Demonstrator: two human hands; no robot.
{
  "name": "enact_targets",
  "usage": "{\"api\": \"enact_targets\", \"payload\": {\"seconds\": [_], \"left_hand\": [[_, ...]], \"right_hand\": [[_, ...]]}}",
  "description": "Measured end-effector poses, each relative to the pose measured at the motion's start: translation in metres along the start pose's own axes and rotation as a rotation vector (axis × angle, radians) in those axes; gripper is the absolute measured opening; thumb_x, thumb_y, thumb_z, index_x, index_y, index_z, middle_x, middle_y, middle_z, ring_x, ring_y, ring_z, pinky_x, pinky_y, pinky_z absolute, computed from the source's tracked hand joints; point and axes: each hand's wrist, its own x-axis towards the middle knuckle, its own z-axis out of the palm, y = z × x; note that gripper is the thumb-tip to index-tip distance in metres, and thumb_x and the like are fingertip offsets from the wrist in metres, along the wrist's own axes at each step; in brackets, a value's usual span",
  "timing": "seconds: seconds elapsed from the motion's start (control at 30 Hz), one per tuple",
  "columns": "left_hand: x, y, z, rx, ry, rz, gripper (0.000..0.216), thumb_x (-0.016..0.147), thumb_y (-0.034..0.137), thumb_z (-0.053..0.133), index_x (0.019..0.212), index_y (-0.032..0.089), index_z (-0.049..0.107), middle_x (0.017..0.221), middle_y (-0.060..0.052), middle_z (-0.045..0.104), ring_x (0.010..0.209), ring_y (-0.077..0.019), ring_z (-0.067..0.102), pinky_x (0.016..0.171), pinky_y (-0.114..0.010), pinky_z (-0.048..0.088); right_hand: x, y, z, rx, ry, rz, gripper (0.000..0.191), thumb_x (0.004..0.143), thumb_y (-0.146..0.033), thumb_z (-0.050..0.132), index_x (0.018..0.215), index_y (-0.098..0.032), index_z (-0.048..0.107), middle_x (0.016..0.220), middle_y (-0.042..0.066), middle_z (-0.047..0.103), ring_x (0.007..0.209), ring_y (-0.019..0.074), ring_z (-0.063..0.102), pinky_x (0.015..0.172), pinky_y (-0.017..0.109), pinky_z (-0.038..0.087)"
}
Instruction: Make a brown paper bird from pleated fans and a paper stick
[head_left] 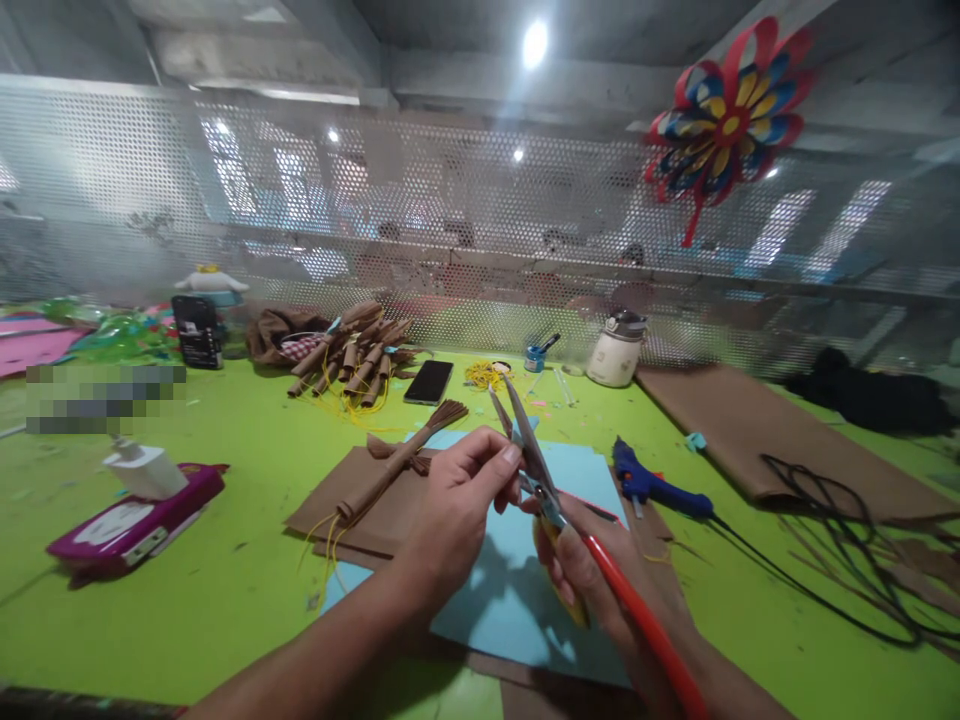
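My right hand (600,560) is closed around a pair of scissors (531,432) with a long red handle. Their blades point up and away, slightly apart. A yellow part shows under the fingers of the same hand. Close beside the blades, my left hand (466,490) pinches a small piece of light blue paper (527,437), mostly hidden by fingers and blades. Below both hands lies a light blue sheet (480,610) on brown paper. To the left, a rolled brown paper bundle (394,465) with a fringed end and yellow strings rests on brown sheets (315,505).
A blue glue gun (664,490) and its black cord lie right, near folded brown paper (780,430). At the back are several paper rolls (352,355), a phone (429,382), yellow string (487,375) and a jar (616,350). A purple power strip (142,520) sits left.
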Motion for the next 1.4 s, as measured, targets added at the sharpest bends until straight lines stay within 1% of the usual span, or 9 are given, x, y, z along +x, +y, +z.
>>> {"api": "enact_targets", "payload": {"seconds": [0.17, 0.33, 0.47, 0.6, 0.7, 0.83, 1.0, 1.17, 1.4], "left_hand": [[0.0, 0.0, -0.001, -0.016, -0.009, -0.019, 0.022, 0.084, 0.027, 0.052, 0.065, 0.016, 0.05, 0.057, 0.002, 0.048, 0.055, -0.0093, 0.044, 0.052, -0.024, 0.033], [0.0, -0.001, -0.002, -0.031, -0.018, -0.032, 0.022, 0.083, 0.028, 0.053, 0.065, 0.016, 0.05, 0.057, 0.002, 0.048, 0.055, -0.0092, 0.044, 0.052, -0.024, 0.033], [0.0, -0.001, -0.002, -0.032, -0.021, -0.031, 0.021, 0.083, 0.028, 0.053, 0.066, 0.016, 0.051, 0.057, 0.002, 0.049, 0.054, -0.0093, 0.043, 0.052, -0.023, 0.033], [0.0, 0.001, -0.002, -0.026, -0.038, -0.029, 0.021, 0.082, 0.028, 0.053, 0.066, 0.016, 0.051, 0.056, 0.001, 0.05, 0.054, -0.0096, 0.044, 0.051, -0.023, 0.034], [0.001, 0.001, -0.003, -0.019, -0.041, -0.037, 0.02, 0.083, 0.027, 0.053, 0.066, 0.016, 0.051, 0.055, 0.001, 0.05, 0.053, -0.0097, 0.044, 0.051, -0.023, 0.034], [0.001, 0.001, -0.004, -0.018, -0.046, -0.042, 0.021, 0.083, 0.027, 0.053, 0.066, 0.016, 0.052, 0.055, 0.001, 0.051, 0.054, -0.0096, 0.045, 0.051, -0.023, 0.034], [0.001, 0.001, -0.005, -0.027, -0.059, -0.04, 0.022, 0.083, 0.026, 0.053, 0.064, 0.015, 0.051, 0.055, 0.001, 0.051, 0.053, -0.0095, 0.045, 0.051, -0.023, 0.034], [0.002, 0.002, -0.006, -0.021, -0.064, -0.04, 0.022, 0.082, 0.026, 0.053, 0.063, 0.016, 0.051, 0.054, 0.0, 0.051, 0.052, -0.0101, 0.045, 0.05, -0.024, 0.034], [0.002, 0.004, -0.005, -0.03, -0.059, -0.043, 0.021, 0.081, 0.025, 0.052, 0.061, 0.016, 0.052, 0.053, 0.0, 0.051, 0.051, -0.0106, 0.045, 0.049, -0.025, 0.034]], "right_hand": [[-0.001, 0.002, -0.002, 0.009, -0.01, 0.036, 0.052, 0.087, -0.056, 0.035, 0.124, -0.022, 0.05, 0.072, 0.004, 0.06, 0.062, 0.0178, 0.059, 0.05, 0.026, 0.048], [-0.003, 0.01, 0.0, 0.047, 0.003, 0.038, 0.051, 0.086, -0.057, 0.038, 0.122, -0.021, 0.051, 0.069, 0.003, 0.058, 0.056, 0.0155, 0.056, 0.045, 0.023, 0.046], [0.002, 0.006, 0.0, 0.095, -0.01, 0.028, 0.049, 0.087, -0.055, 0.038, 0.118, -0.021, 0.053, 0.065, 0.003, 0.055, 0.052, 0.0139, 0.052, 0.042, 0.023, 0.042], [0.006, 0.001, -0.002, 0.127, -0.05, 0.035, 0.049, 0.086, -0.056, 0.038, 0.113, -0.019, 0.056, 0.066, 0.003, 0.054, 0.051, 0.0128, 0.049, 0.042, 0.022, 0.04], [0.006, -0.001, -0.004, 0.147, -0.046, 0.025, 0.051, 0.085, -0.058, 0.039, 0.11, -0.018, 0.057, 0.065, 0.002, 0.053, 0.051, 0.0122, 0.048, 0.044, 0.022, 0.04], [0.005, -0.002, -0.005, 0.142, -0.047, 0.022, 0.052, 0.084, -0.06, 0.04, 0.11, -0.018, 0.058, 0.065, 0.002, 0.054, 0.055, 0.0135, 0.051, 0.048, 0.023, 0.043], [0.004, -0.002, -0.006, 0.146, -0.048, 0.011, 0.05, 0.085, -0.058, 0.04, 0.11, -0.018, 0.057, 0.068, 0.003, 0.056, 0.05, 0.0113, 0.047, 0.044, 0.022, 0.04], [0.005, -0.003, -0.007, 0.145, -0.057, -0.029, 0.046, 0.087, -0.055, 0.039, 0.107, -0.017, 0.057, 0.064, 0.001, 0.053, 0.045, 0.0083, 0.041, 0.041, 0.02, 0.035], [0.007, -0.002, -0.008, 0.112, -0.051, -0.077, 0.046, 0.087, -0.055, 0.037, 0.103, -0.017, 0.058, 0.062, 0.0, 0.051, 0.048, 0.0092, 0.042, 0.044, 0.022, 0.035]]}}
